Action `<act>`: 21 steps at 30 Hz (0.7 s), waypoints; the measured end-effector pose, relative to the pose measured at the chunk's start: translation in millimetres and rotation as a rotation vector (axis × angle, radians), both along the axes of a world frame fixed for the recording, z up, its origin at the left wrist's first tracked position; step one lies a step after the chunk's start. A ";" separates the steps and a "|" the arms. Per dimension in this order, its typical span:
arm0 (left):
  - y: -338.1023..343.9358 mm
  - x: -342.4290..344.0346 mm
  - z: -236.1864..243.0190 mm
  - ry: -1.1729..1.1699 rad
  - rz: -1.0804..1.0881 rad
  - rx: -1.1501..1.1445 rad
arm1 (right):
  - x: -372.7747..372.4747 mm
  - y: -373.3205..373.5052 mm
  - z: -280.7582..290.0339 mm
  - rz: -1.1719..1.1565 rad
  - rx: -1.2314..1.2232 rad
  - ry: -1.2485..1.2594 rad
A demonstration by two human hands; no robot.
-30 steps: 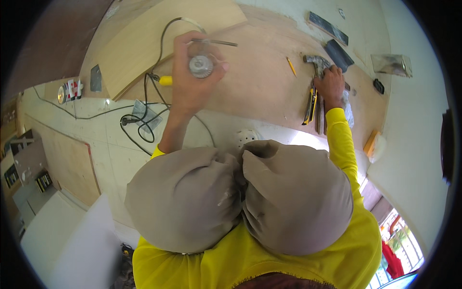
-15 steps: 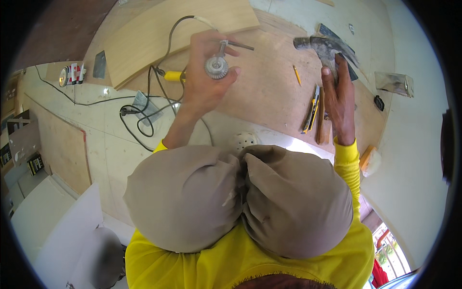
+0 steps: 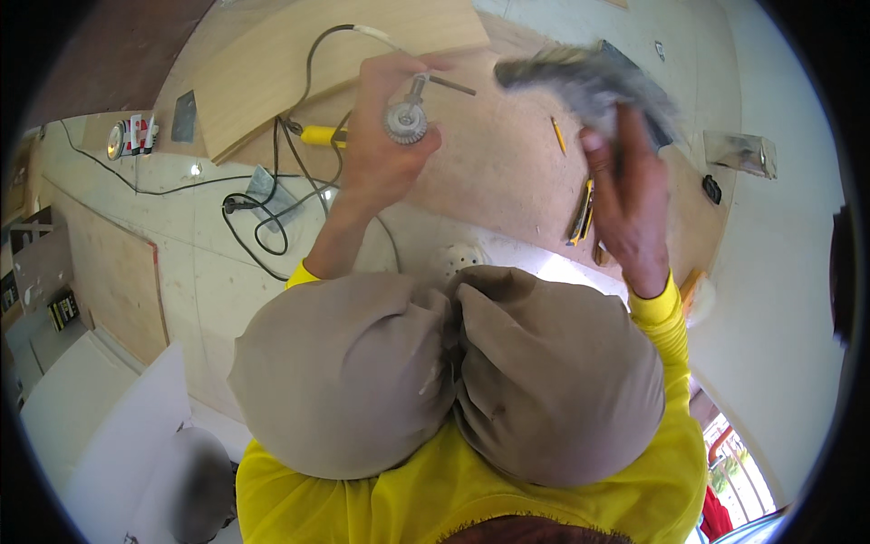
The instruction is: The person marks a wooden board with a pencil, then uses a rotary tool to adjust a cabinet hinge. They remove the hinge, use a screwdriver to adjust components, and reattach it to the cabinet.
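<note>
My left hand [image 3: 381, 136] is closed around a silver drill chuck [image 3: 405, 121] with a toothed rim. A chuck key [image 3: 419, 86] stands against the chuck, its thin dark bar pointing right. My right hand [image 3: 630, 199] grips a claw hammer [image 3: 580, 82] near its head. The hammer head is smeared by motion, and its claw and face cannot be told apart clearly. Most of its wooden handle is hidden below my hand. Left of that hand lies a yellow and black utility knife [image 3: 581, 218], with a yellow pencil [image 3: 558, 134] farther away.
A wooden panel [image 3: 263, 82] lies at the far left on a brown board [image 3: 489, 172]. Black cable [image 3: 272, 227] loops beside a yellow-handled tool [image 3: 319, 136]. At right are a clear box [image 3: 741, 154] and a small black item [image 3: 711, 189]. My bent knees [image 3: 562, 372] are close below.
The hammer head has swung left toward the drill chuck and is now blurred. My right hand has shifted slightly left and nearer. My left hand has barely moved.
</note>
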State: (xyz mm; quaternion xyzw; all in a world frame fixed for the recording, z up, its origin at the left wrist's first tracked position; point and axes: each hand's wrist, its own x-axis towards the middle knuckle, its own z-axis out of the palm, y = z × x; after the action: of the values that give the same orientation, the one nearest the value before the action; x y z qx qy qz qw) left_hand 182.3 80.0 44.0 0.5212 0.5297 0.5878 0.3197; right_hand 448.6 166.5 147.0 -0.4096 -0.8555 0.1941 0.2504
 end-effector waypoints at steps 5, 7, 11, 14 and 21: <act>2.7 5.0 -0.9 -0.013 -0.031 -0.018 | 5.5 -5.1 0.2 -0.072 0.030 0.399; 6.8 -0.5 3.2 0.029 -0.001 0.002 | 3.3 -7.4 -26.0 0.022 0.146 -0.008; 8.8 -1.5 3.2 0.005 0.035 -0.002 | -10.5 -1.1 -24.4 -0.035 -0.016 0.049; 1.7 -1.0 1.3 0.002 0.016 -0.017 | -9.6 -7.6 -4.1 -0.137 -0.049 0.274; 5.3 -2.9 6.5 0.065 0.059 -0.020 | -24.5 -26.8 -59.7 0.052 -0.103 -0.087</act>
State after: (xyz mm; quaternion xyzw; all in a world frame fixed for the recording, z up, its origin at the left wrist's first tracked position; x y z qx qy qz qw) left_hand 179.4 85.3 50.5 0.5208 0.5610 0.5744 0.2900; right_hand 424.1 139.6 87.3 -0.4075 -0.8648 0.2265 0.1865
